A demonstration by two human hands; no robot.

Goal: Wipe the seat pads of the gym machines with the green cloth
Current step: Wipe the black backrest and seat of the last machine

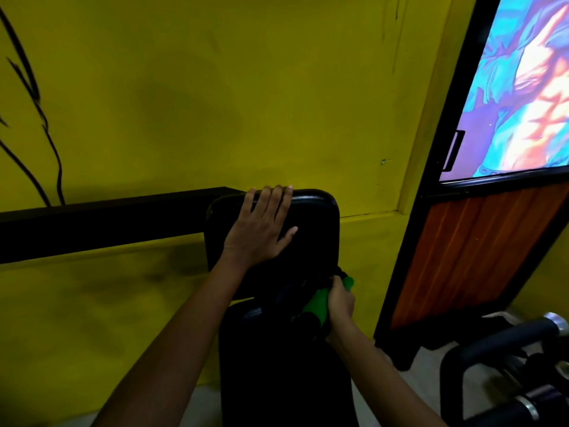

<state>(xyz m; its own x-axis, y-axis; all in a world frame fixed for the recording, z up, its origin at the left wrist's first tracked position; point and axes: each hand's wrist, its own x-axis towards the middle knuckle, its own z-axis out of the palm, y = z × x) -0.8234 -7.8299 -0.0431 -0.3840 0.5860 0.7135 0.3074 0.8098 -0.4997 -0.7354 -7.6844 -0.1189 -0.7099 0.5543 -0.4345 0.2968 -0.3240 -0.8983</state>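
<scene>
1. Black vinyl of the upper pad (308, 229) lies under my left hand (261, 229), fingers straight and slightly spread, tips over its top edge.
2. My right hand (338, 300) curls tight round the bunched green cloth (317, 303), just above the lower seat pad (277, 365).

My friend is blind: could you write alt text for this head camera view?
A person's left hand rests flat on a black upright pad while the right hand grips a green cloth just below, before a yellow wall.
</scene>
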